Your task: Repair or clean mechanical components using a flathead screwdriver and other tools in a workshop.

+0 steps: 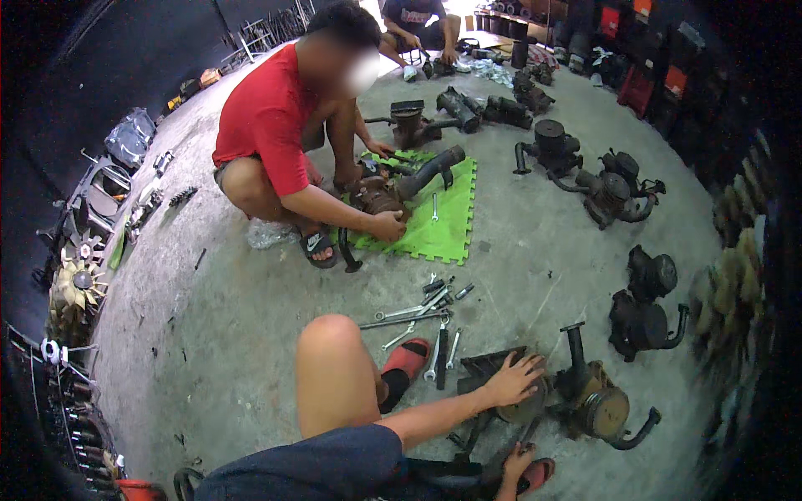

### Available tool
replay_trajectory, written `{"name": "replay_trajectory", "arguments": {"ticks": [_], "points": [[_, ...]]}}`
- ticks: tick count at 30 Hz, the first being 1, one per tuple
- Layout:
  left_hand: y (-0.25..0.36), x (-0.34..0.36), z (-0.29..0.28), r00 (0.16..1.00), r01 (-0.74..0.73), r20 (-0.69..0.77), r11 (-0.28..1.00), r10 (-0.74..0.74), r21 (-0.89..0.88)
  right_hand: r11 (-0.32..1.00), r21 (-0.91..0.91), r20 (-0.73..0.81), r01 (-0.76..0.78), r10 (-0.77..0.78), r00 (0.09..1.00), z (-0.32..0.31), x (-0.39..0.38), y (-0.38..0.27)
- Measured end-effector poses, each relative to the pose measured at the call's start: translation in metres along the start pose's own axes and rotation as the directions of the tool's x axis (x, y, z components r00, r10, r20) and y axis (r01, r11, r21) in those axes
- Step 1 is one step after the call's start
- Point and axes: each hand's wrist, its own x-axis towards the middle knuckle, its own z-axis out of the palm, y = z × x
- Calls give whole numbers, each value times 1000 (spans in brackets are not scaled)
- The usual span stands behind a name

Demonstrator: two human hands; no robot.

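Note:
My left hand [514, 380] rests with spread fingers on a dark, grimy metal assembly [480, 367] with a round body, low in the head view. Below it, my right hand [518, 459] is closed round a dark metal bar or tool [529, 430], partly hidden by the fingers. To the right stands another rusty assembly [608, 411] with a round top and curved pipes. Several wrenches [432, 355] and sockets [464, 291] lie on the concrete floor beyond my bent knee.
A person in a red shirt [267, 125] squats at a green mat [443, 242], handling a metal assembly. A second person [413, 25] sits at the back. More assemblies [647, 275] line the right side; parts [82, 280] lie along the left wall.

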Motion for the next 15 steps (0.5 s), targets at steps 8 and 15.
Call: {"name": "replay_trajectory", "arguments": {"ticks": [8, 15], "points": [[-6, 3, 5, 984, 178, 42, 942, -173, -286, 975, 55, 21, -216, 215, 976, -24, -9, -35], [5, -20, 26, 892, 389, -11, 781, -451, -488, 872, -453, -61, -183, 174, 983, -36, -36, 65]]}}
